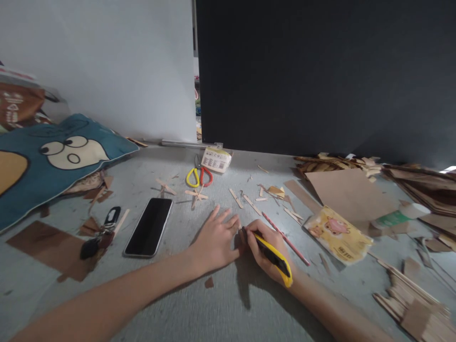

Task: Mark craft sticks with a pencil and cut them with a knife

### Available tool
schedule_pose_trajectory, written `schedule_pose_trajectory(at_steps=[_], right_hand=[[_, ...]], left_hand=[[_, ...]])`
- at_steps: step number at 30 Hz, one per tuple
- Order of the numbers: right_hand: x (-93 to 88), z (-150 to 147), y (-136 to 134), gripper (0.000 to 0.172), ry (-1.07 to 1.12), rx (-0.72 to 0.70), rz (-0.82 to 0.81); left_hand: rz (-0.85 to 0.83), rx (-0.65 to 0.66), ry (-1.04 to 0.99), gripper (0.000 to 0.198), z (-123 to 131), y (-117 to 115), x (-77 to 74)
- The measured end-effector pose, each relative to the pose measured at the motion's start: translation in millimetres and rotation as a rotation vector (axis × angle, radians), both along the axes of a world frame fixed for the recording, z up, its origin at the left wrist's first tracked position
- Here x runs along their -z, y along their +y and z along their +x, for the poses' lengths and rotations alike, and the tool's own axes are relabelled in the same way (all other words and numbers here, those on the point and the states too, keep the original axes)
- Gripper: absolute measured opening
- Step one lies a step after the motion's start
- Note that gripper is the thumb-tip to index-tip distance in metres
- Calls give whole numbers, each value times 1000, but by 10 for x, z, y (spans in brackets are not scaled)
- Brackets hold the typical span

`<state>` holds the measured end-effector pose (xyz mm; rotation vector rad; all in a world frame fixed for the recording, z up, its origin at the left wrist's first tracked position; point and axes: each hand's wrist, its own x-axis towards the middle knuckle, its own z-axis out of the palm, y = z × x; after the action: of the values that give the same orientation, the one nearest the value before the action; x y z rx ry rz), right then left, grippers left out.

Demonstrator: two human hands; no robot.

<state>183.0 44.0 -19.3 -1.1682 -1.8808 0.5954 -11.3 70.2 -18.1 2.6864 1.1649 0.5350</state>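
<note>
My right hand [266, 249] is wrapped round a yellow and black utility knife [276, 260], its front end pointing down towards the tabletop beside my left hand. Fingers spread, my left hand [216, 240] lies on the grey table, its thumb and forefinger close to the knife's front end. Whatever lies between the two hands is mostly hidden. Just right of my right hand is a red patterned pencil [286, 238]. Beyond the hands lie short pieces of wooden stick [235, 198] and small crossed sticks [196, 195].
Left of my hands are a black-screened phone [148, 228], keys [103, 232] and a blue cushion [67, 152]. Ahead lie scissors [199, 175] and a white packet [216, 159]. To the right are a yellow tissue packet [338, 233], a glue bottle [395, 216] and cardboard [352, 192].
</note>
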Motion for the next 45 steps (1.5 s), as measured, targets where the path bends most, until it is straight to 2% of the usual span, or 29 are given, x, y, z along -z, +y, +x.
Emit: schedule_pose_trajectory(at_steps=[5, 9, 17, 24, 26, 31, 38, 45], right_hand=[[-32, -10, 25, 16, 25, -11, -32], [-44, -22, 33, 17, 29, -7, -83], [41, -46, 162, 24, 73, 65, -126], [1, -45, 160, 27, 75, 104, -156], [-13, -45, 112, 28, 74, 132, -131], [-17, -21, 17, 22, 78, 223, 66], [44, -26, 83, 22, 12, 127, 0], [22, -36, 91, 22, 14, 86, -40]], left_hand=[[-121, -30, -88, 44, 3, 66, -7], [-160, -37, -75, 47, 15, 89, -2], [-175, -38, -86, 46, 27, 102, -14], [-189, -72, -80, 50, 27, 79, -62], [-186, -70, -81, 50, 24, 78, -52], [-154, -52, -81, 48, 13, 76, -11], [-120, -51, -111, 47, 6, 70, 13], [-134, -48, -107, 48, 6, 60, -16]])
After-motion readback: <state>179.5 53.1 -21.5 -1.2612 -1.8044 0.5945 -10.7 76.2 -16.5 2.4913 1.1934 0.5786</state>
